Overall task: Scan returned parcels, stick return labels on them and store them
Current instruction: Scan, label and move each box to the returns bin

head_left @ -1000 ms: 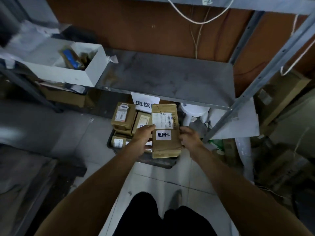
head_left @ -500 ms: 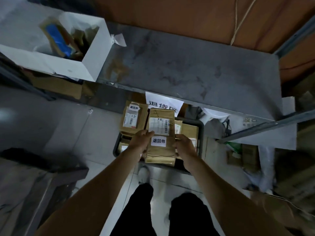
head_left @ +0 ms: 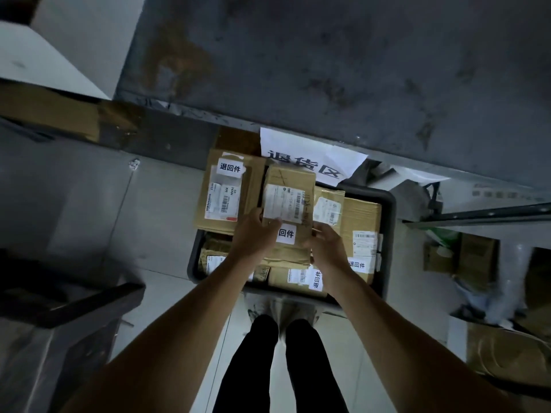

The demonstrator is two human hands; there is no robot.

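Head view: left hand (head_left: 253, 231) and right hand (head_left: 326, 242) each clasp the parcel (head_left: 287, 204) over the bin's (head_left: 387, 234) far edge.

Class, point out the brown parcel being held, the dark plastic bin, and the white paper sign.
Brown cardboard parcel (head_left: 293, 178), head view, upper face.
Dark plastic bin (head_left: 389, 234), head view, right rim.
White paper sign (head_left: 286, 144), head view, upper part.

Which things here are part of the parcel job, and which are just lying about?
Job: parcel held in both hands, left and right; dark bin of labelled parcels; paper sign.
Lying about: metal shelf; white box; cardboard on floor.
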